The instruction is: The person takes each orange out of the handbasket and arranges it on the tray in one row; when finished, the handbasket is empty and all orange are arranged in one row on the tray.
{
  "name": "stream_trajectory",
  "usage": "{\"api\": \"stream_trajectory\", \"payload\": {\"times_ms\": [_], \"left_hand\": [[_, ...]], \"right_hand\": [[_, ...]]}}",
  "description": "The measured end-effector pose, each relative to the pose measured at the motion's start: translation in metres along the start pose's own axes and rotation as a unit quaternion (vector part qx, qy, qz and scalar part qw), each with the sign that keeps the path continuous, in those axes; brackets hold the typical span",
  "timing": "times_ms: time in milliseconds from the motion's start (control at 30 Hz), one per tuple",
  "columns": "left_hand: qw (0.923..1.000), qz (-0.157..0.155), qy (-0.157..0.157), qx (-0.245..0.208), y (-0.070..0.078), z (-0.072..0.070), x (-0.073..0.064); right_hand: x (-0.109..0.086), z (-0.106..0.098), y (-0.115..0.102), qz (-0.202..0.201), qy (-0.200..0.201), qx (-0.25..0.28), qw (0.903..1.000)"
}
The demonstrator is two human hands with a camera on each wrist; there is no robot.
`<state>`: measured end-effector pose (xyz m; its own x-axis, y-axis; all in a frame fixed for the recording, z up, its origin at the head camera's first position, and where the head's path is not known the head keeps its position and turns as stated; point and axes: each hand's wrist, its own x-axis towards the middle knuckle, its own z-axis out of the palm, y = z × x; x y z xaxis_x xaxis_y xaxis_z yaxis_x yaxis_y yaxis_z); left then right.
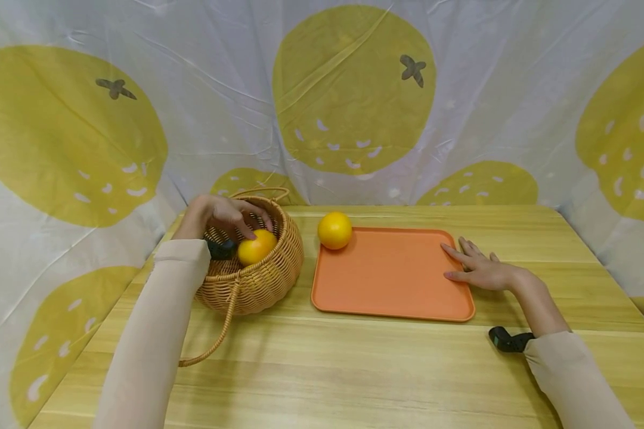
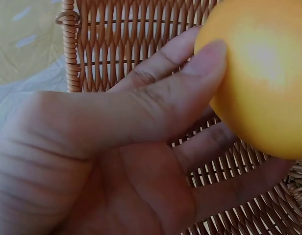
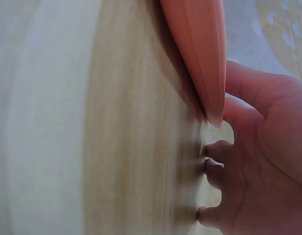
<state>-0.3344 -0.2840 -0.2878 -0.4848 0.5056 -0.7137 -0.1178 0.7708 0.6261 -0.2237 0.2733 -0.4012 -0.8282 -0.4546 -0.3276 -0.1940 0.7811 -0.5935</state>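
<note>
Presently pinching with curled left hand (image 1: 228, 215) an orange (image 1: 257, 248) at four o'clock inside wicker basket (image 1: 279, 276), with rectangular tray (image 1: 392, 277) toward three o'clock touched by splayed right hand (image 1: 485, 271).

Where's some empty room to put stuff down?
The tray is bare between its corner orange and the right hand; so is the table in front, between basket handle and right sleeve. Inside the basket it's crowded: the left hand holds another orange.
</note>
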Motion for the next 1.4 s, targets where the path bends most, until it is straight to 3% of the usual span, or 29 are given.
{"api": "stream_trajectory", "payload": {"times_ms": [400,633,800,1067,1233,1333,1400], "left_hand": [[0.9998,-0.007,-0.004,-0.016,-0.001,0.004,0.002],[0.9950,-0.024,0.042,0.088,-0.003,-0.001,-0.009],[0.9943,-0.055,0.038,0.083,-0.005,-0.004,-0.010],[0.9938,-0.056,0.010,0.096,0.000,0.000,-0.008],[0.9855,-0.032,0.020,0.165,-0.001,0.000,-0.007],[0.9884,-0.040,0.019,0.145,-0.002,0.001,-0.006],[0.9926,-0.053,0.013,0.108,-0.003,0.002,-0.006]], "right_hand": [[-0.001,0.002,-0.001,0.001,-0.001,0.001,1.0000],[0.000,0.002,0.000,-0.001,-0.002,0.005,1.0000],[-0.001,0.001,-0.002,-0.003,-0.002,0.004,1.0000],[-0.002,0.001,-0.001,-0.004,0.002,0.004,1.0000],[-0.001,0.001,-0.001,-0.006,0.001,0.009,0.9999],[-0.002,0.001,-0.002,-0.003,0.000,0.004,1.0000],[-0.002,0.001,-0.003,0.000,-0.001,0.002,1.0000]]}}
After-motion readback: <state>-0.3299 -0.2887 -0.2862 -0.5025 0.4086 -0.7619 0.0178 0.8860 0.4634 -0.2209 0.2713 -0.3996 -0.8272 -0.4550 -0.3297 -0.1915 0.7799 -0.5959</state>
